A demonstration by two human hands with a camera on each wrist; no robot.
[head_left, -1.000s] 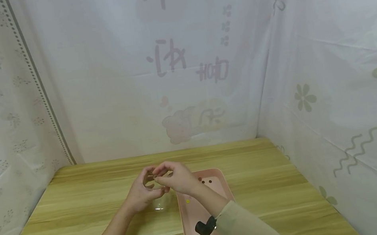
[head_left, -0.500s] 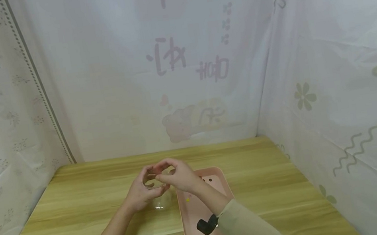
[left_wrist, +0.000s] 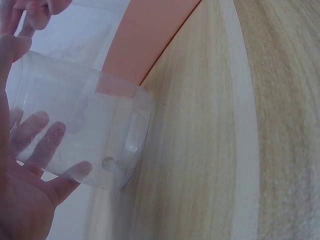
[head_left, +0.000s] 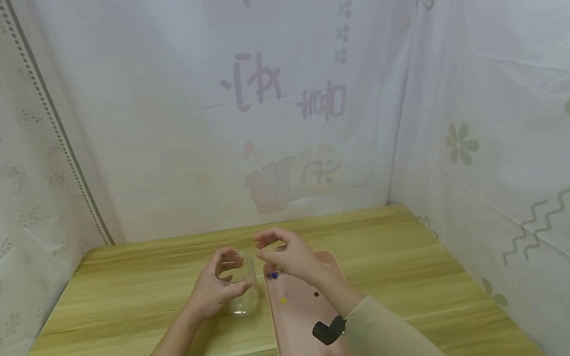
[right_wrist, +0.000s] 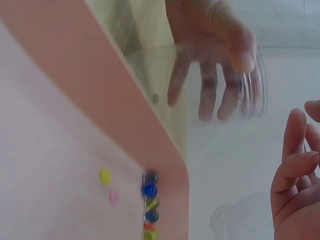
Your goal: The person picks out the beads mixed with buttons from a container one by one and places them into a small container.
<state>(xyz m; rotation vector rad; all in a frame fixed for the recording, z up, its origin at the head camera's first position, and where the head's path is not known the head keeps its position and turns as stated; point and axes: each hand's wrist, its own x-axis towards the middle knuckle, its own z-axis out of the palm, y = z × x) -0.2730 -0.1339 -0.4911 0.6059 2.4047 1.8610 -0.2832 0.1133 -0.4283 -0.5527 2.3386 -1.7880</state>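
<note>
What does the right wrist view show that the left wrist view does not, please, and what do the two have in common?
Only the right wrist view shows the beads lined up along the inner wall of the pink tray, with a yellow bead and a pink bead lying apart on its floor, and the fingers of the right hand. Only the left wrist view shows the wooden table and one small bead at the bottom of the clear jar. Both show the left hand gripping that jar beside the tray.
</note>
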